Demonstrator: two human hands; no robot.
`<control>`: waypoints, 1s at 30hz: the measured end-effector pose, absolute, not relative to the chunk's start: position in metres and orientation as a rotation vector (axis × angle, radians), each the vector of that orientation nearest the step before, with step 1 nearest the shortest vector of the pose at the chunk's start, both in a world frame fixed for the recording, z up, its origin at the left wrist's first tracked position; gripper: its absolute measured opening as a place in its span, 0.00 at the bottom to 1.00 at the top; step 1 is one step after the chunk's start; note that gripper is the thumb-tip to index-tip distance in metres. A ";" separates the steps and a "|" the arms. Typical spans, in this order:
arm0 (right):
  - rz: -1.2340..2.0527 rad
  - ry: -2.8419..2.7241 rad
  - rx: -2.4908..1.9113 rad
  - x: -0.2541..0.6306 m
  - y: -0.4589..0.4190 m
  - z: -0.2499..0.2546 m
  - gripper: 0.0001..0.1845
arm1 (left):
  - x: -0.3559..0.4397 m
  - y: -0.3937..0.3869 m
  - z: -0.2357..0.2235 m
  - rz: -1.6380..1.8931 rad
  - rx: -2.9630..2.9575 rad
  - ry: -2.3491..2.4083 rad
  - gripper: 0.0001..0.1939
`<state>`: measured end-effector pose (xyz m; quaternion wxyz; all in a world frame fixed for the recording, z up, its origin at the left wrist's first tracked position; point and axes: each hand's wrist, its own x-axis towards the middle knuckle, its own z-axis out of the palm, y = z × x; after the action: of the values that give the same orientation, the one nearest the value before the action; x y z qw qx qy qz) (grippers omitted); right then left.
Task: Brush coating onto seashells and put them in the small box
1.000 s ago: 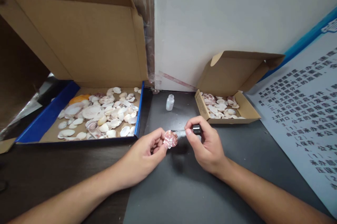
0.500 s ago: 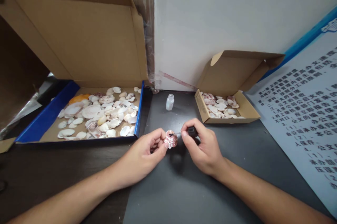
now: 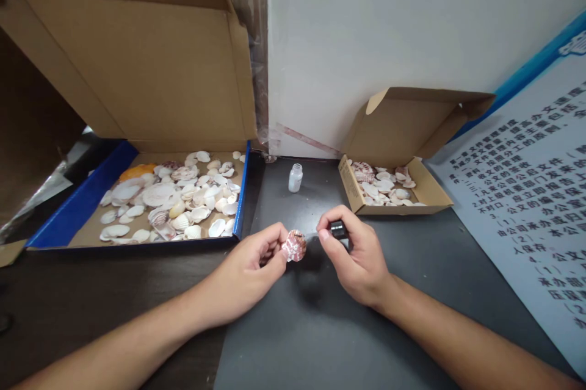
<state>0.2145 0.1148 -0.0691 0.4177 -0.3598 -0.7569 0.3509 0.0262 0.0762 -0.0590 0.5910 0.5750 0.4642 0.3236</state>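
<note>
At the centre of the frame, a reddish, ribbed shell [image 3: 295, 246] was held by the left hand [image 3: 256, 265], its edge clamped between thumb and fingers. A black cap [image 3: 338, 231] with a thin applicator was gripped by the right hand [image 3: 357, 256], thumb and fingers closed on it, and the applicator was pointed at the upper part of the shell; whether it was touched could not be told. A small open bottle [image 3: 295, 179] was seen upright above the hands. Loose shells were contained in a blue-edged box [image 3: 243, 195] at the left of the frame and in a smaller cardboard box [image 3: 394, 210] at the right.
</note>
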 end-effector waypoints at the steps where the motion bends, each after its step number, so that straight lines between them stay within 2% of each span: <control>1: 0.901 -1.915 -0.856 0.214 0.114 -0.069 0.03 | 0.026 0.076 -0.060 0.761 1.342 1.079 0.11; 9: 0.877 -1.916 -0.951 0.214 0.116 -0.069 0.04 | 0.026 0.077 -0.057 0.735 1.318 1.074 0.11; 16: 0.882 -1.947 -0.790 0.214 0.113 -0.069 0.03 | 0.023 0.077 -0.055 0.677 1.262 1.093 0.12; 30: 0.795 -1.963 -0.919 0.212 0.115 -0.071 0.03 | 0.022 0.077 -0.061 0.689 1.265 1.064 0.15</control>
<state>0.2123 0.1147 -0.0712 0.4044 -0.3638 -0.7777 0.3150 0.0221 0.0769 -0.0606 0.6252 0.5512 0.4637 0.3005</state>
